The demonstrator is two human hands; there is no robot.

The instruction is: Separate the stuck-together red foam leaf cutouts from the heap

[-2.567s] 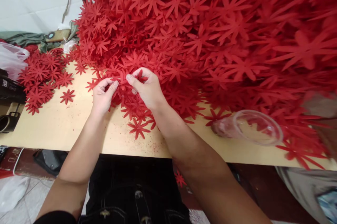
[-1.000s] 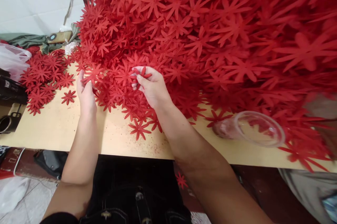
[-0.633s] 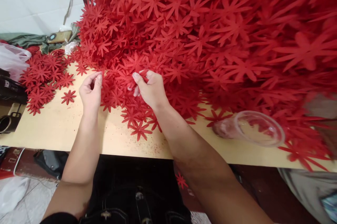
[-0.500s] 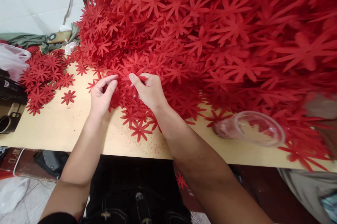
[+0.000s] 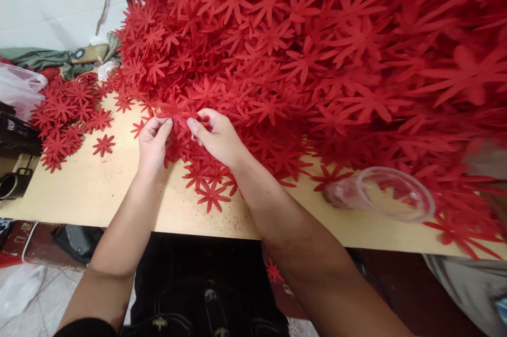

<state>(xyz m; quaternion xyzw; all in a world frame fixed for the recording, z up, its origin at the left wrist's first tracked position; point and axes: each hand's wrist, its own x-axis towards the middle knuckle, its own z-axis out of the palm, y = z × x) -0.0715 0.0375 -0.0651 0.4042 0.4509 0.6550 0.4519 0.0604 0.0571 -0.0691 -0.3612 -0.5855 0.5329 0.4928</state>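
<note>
Between my two hands is a red artificial flower piece (image 5: 178,113) with long narrow petals, just above the table's near part. My left hand (image 5: 153,139) pinches its left side between thumb and fingers. On the opposite side, my right hand (image 5: 216,132) is closed with thumb and index finger on the right petals. Some of its fingers are hidden behind the flower. A large heap of the same red flowers (image 5: 269,52) rises right behind the hands. Several loose ones, such as a flower (image 5: 213,195), lie below my right hand.
A smaller flower pile (image 5: 61,115) and a single flower (image 5: 103,145) lie left on the pale table (image 5: 119,194). A clear plastic cup (image 5: 376,194) lies tipped on the right. At the left edge are a plastic bag (image 5: 24,86) and a dark mug (image 5: 13,184).
My left fingers have closed, and a red flower now shows spread between both hands. My right hand has shifted slightly left. The view has moved a little.
</note>
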